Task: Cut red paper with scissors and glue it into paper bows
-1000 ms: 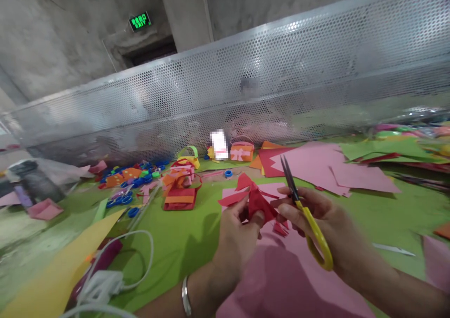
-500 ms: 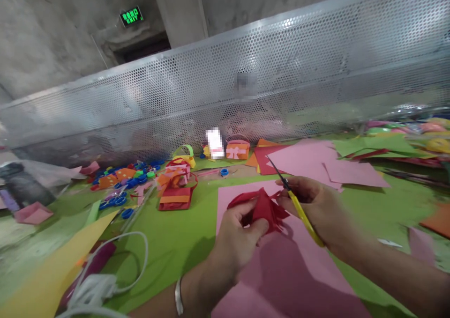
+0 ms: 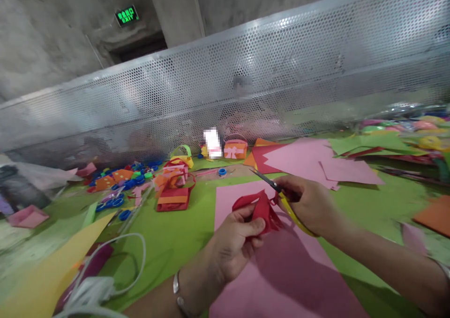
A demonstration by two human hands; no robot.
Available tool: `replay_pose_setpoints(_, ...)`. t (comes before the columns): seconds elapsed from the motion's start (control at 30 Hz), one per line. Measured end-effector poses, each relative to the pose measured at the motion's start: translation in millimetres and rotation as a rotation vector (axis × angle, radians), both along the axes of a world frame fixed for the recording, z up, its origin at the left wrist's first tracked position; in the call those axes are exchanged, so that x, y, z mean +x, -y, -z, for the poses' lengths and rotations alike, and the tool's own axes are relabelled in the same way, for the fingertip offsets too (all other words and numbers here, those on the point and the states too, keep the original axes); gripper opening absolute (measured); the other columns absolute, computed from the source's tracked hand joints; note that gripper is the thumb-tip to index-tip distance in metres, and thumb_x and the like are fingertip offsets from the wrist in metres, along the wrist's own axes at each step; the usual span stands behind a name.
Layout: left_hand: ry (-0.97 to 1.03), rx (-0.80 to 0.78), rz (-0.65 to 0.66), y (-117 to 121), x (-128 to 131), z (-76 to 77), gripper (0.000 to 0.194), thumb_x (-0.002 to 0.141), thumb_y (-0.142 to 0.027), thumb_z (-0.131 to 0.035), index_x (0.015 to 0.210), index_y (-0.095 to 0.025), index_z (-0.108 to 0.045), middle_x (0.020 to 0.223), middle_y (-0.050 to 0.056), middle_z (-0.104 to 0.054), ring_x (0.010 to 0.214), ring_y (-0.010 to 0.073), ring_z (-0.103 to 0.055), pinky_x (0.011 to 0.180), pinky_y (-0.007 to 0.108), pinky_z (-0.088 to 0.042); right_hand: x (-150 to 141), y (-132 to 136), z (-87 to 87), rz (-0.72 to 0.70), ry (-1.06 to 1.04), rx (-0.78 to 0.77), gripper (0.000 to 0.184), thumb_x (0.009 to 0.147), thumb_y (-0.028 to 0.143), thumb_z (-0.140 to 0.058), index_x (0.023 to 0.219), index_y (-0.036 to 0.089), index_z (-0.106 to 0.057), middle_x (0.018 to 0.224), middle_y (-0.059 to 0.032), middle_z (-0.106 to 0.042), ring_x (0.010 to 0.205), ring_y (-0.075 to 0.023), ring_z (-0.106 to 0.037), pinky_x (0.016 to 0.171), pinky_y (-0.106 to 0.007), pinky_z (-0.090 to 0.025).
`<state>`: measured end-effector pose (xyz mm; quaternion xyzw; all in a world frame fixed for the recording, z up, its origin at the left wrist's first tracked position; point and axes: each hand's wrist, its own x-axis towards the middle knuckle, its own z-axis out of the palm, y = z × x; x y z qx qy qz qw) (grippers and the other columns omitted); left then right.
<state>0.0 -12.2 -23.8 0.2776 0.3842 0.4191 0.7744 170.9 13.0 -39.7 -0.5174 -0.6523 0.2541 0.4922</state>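
Note:
Pinched between the thumb and fingers of my left hand is a folded piece of red paper or felt, its right side cut or split into strips. My right hand is closed around yellow-handled scissors, whose dark blades point up and left above the red piece. The right fingertips are close to the red piece's upper right edge; whether they touch it I cannot tell. Beneath both hands lies a large pink sheet on the green table.
Small red and orange bags stand ahead. Blue scissors and loose trinkets lie left. A white cable with a plug rests at lower left. Coloured sheets spread at the back right, before a perforated metal panel.
The scissors have tilted, their tips swinging left and slightly down. My left hand has turned a little, with more of its lower fingers showing under the red piece.

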Motion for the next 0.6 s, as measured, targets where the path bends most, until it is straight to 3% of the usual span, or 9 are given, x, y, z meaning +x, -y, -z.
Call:
replay_pose_setpoints(0.37,-0.016,0.009,0.006,0,-1,-2.4,0.023,0.054,-0.003,-0.080,0.073,-0.013,-0.073,0.056,-0.001,-0.057,0.044,0.0026,-0.042,0.040,0.012,-0.027,13,-12,-1.9,0.160,0.149,-0.055,0.030,0.064,0.026,-0.054,0.088,0.021,-0.071,0.071,-0.0017,-0.071,0.062,-0.0185,-0.061,0.057,-0.028,-0.043)
replay_pose_setpoints(0.53,0.019,0.052,0.017,-4,-7,-7.6,0.030,0.051,-0.005,-0.084,0.077,-0.014,-0.073,0.057,-0.002,-0.057,0.044,0.0019,-0.040,0.041,0.012,-0.025,49,-25,-20.5,0.161,0.198,-0.131,0.011,0.055,0.018,-0.067,0.064,0.023,-0.069,0.061,-0.0046,-0.067,0.062,-0.0246,-0.062,0.057,-0.032,-0.039)
replay_pose_setpoints(0.6,0.018,0.099,0.064,-6,-12,-9.2,0.035,0.049,-0.009,-0.087,0.081,-0.015,-0.074,0.056,-0.002,-0.056,0.045,0.0023,-0.041,0.041,0.013,-0.025,60,-28,-28.2,0.183,0.163,-0.141,0.011,0.053,0.015,-0.070,0.058,0.023,-0.065,0.054,-0.0047,-0.063,0.061,-0.0252,-0.060,0.055,-0.031,-0.036)
